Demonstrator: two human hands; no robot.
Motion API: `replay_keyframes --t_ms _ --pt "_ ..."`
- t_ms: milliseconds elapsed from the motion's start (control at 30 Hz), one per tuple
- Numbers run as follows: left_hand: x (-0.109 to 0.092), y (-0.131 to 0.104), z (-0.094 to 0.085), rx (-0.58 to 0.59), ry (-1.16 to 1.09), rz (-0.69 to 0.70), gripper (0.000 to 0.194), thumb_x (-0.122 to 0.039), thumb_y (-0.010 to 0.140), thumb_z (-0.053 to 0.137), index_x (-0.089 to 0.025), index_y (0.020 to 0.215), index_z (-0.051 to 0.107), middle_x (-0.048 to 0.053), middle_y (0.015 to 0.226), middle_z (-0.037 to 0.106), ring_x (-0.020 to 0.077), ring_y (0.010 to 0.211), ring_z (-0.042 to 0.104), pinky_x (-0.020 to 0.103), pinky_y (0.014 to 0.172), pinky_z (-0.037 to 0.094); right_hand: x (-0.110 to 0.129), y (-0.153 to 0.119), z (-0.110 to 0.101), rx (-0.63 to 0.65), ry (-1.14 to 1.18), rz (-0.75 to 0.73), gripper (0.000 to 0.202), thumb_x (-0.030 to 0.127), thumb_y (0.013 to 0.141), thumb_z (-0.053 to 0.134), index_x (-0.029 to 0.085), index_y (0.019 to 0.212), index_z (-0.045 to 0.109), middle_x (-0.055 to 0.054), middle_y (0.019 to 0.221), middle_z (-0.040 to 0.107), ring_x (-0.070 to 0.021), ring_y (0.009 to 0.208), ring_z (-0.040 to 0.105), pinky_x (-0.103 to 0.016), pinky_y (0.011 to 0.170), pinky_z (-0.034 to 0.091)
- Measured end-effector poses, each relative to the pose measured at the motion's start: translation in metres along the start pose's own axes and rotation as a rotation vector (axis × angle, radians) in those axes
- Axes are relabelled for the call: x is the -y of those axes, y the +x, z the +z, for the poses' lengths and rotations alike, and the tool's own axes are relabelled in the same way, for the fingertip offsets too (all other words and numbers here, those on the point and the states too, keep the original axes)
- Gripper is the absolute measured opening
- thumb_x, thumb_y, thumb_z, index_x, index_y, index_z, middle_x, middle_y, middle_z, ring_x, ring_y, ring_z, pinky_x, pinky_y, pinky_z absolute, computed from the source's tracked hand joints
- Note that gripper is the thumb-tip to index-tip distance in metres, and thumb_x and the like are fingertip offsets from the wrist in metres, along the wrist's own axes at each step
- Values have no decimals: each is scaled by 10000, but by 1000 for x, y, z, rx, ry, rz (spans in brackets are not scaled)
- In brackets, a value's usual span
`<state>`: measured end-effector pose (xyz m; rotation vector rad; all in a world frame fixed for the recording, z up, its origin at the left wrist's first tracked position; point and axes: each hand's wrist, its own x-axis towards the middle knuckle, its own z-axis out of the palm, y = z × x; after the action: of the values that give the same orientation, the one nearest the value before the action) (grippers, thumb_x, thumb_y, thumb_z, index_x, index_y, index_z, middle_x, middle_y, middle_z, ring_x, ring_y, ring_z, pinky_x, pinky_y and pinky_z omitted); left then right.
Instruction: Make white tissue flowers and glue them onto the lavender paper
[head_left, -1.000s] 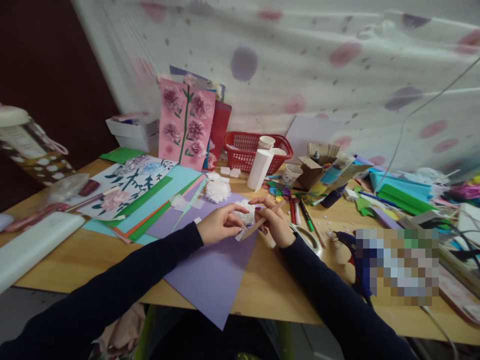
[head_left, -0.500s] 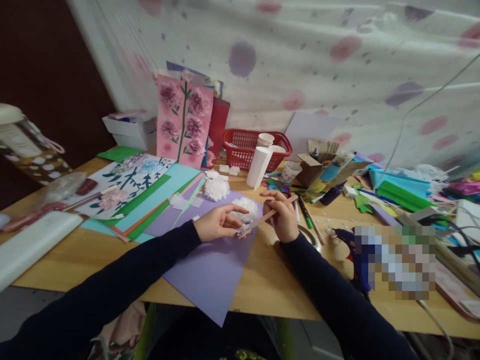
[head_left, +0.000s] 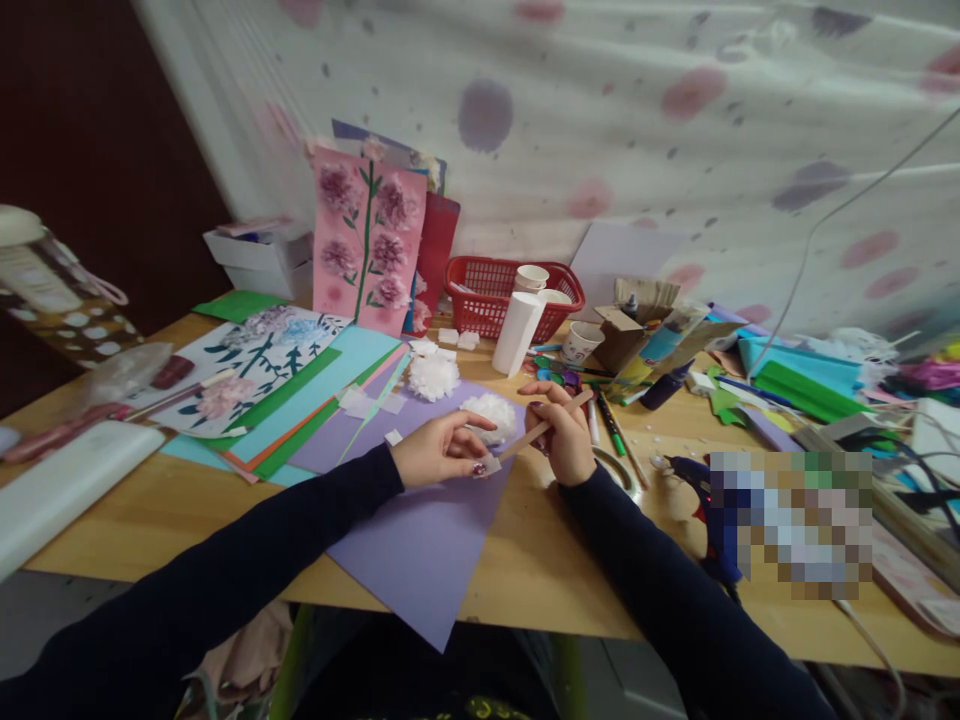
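Observation:
My left hand (head_left: 444, 450) pinches a small white paper piece (head_left: 489, 466) between thumb and fingers, above a purple sheet (head_left: 435, 550). In my right hand (head_left: 564, 437) is a wooden craft stick (head_left: 525, 440), held slantwise, its lower end close to the paper piece. I cannot tell whether the two touch. Just behind my left fingers sits a fluffy white paper flower (head_left: 489, 412). Another white paper flower (head_left: 433, 376) lies farther back at the sheet's edge, with several small white paper squares (head_left: 457, 338) beyond it.
A blue hot glue gun (head_left: 709, 500) lies right of my right forearm, near a roll of tape (head_left: 622, 475). Behind stand a white roll (head_left: 517, 333), a red basket (head_left: 472, 300) and a paper cup (head_left: 582, 343). Coloured sheets (head_left: 300, 400) are stacked at the left.
The craft stick's lower end has drawn back slightly to the right from the white paper piece, which shows more clearly now. Both hands stay almost in place.

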<state>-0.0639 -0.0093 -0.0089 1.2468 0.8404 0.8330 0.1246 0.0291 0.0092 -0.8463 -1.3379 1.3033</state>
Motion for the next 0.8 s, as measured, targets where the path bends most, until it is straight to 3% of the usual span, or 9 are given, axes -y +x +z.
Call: replay_keyframes --t_ms 300,500,567,800 --pt "2 1 3 4 -36 5 526 -147 622 796 -150 1072 524 3 768 676 163 777 683 337 823 474 -1 -3 4 54 24 58 203 295 695 504 190 868 515 124 366 373 -64 279 263 -194 316 154" --pt "-1 1 2 42 -113 -21 476 -303 697 773 -144 1063 512 59 804 719 178 756 694 336 775 501 -3 -4 5 36 -15 76 201 293 696 503 186 865 516 116 402 399 -59 292 296 -189 318 176" --pt "-2 1 3 39 -122 -26 524 -279 659 804 -142 1069 508 54 798 716 179 773 696 337 794 501 -2 -4 4 33 -27 72 196 297 701 508 187 863 514 114 410 404 -59 294 300 -188 316 182" --pt "-5 3 -10 -65 -1 16 570 -193 583 823 -139 1060 517 22 828 667 132 709 674 327 783 511 5 -2 -9 -99 -103 -155 152 284 769 480 204 893 515 104 428 404 -71 308 327 -198 322 213"
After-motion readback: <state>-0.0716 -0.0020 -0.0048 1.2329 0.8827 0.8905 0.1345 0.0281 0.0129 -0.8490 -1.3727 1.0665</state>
